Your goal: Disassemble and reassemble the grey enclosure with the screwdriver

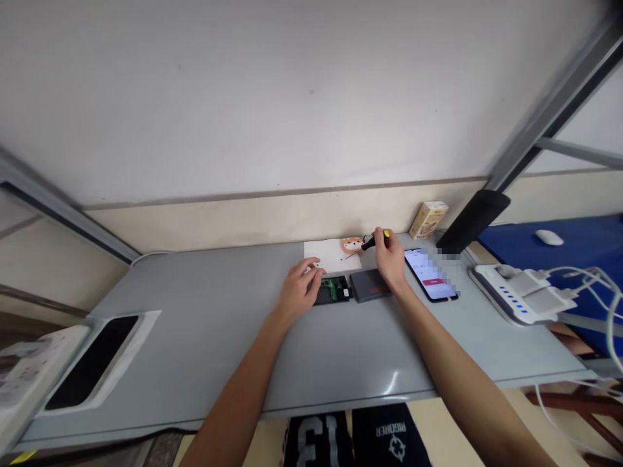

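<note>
In my right hand (389, 259) is a screwdriver (370, 243) with a black and yellow handle, its thin shaft pointing down and left over a white sheet of paper (324, 248). My left hand (298, 288) has its fingers apart at the left end of an opened black casing (318, 299). Inside that casing shows a green circuit board (333, 288), partly hidden by the hand. Beside it, under my right wrist, lies a dark grey flat cover (370, 285). An orange and white animal-face item (352, 244) sits on the paper, with a few tiny dark bits nearby.
A lit phone (428, 272) lies right of my right hand. Behind it stand a small carton (428, 219) and a black cylinder (472, 220). A power strip (511, 295) with plugs and cables is at the right. Another dark phone (95, 360) lies at the far left.
</note>
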### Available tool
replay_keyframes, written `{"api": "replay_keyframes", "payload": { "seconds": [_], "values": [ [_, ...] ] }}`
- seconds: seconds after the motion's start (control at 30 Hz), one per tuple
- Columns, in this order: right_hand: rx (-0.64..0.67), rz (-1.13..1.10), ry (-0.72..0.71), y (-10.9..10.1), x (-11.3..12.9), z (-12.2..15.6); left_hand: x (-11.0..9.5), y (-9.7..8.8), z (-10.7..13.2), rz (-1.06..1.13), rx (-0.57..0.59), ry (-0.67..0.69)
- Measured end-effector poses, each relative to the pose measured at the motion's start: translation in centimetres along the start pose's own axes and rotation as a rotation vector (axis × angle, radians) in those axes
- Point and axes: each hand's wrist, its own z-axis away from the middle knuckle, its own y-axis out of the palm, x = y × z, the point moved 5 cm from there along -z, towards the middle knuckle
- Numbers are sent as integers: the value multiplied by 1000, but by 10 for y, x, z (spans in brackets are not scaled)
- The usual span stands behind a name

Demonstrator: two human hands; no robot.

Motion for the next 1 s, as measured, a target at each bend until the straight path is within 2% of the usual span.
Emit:
{"api": "replay_keyframes", "payload": {
  "seconds": [0.13,0.27,0.57,0.9,1.0],
  "values": [
    [47,-46,-12,7,-1,4,12,-14,-1,-85,-132,-35],
    [65,-102,-45,8,8,8,17,-21,-2,-121,-186,-63],
    [185,-373,137,28,14,22,17,-4,1,56,-2,-122],
    [220,-401,166,38,7,26,18,-2,0,50,-17,-88],
    [233,-389,160,38,7,26,16,-5,-1,13,33,-107]
  ]
}}
